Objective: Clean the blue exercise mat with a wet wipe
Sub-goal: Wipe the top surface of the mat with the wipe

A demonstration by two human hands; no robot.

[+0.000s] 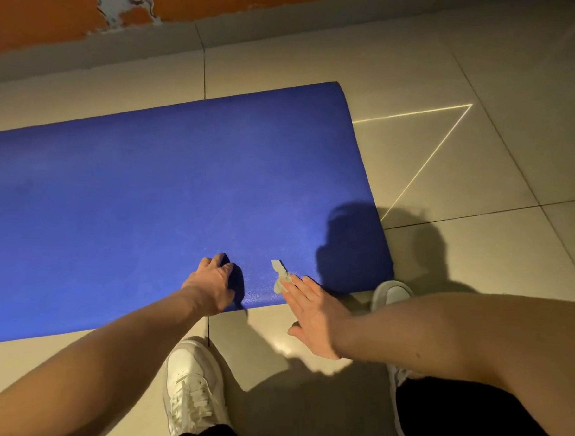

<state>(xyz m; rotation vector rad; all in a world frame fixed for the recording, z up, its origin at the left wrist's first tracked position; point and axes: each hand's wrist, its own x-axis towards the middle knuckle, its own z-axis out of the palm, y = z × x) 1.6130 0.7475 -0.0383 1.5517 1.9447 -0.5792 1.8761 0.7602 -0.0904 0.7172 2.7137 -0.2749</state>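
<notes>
On the tiled floor (450,76) beside an orange wall (41,6), a blue exercise mat (148,195) lies unrolled, running out of view at the left and ending at its short edge on the right. A person bends over its near edge, both bare forearms reaching forward.

The left hand (210,287) rests on the mat just inside the near edge, its fingers bent and their tips down on the blue surface. Whether the thumb hooks the edge cannot be told.

The right hand (314,321) is just to the right of it, flat and with its fingers straight and close together. Its palm hangs over the bare floor and its fingertips reach across the mat's near edge. A small crumpled wet wipe (279,276), pale grey, lies on the mat at those fingertips, touching them and stretching away toward the far side. The two hands are near each other but apart.

A white lace-up shoe (191,385) stands on the floor below the left hand, and the toe of a second white shoe (393,293) shows at the mat's near right corner. Black trousers (468,420) fill the near right corner of the view.

A dark shadow (350,247) falls across the right end of the mat and onto the tiles. Thin bright lines of light (423,167) form a triangle on the floor to the right of the mat. On the far wall, a patch of peeled paint (120,6) shows white above a grey skirting (89,51).
</notes>
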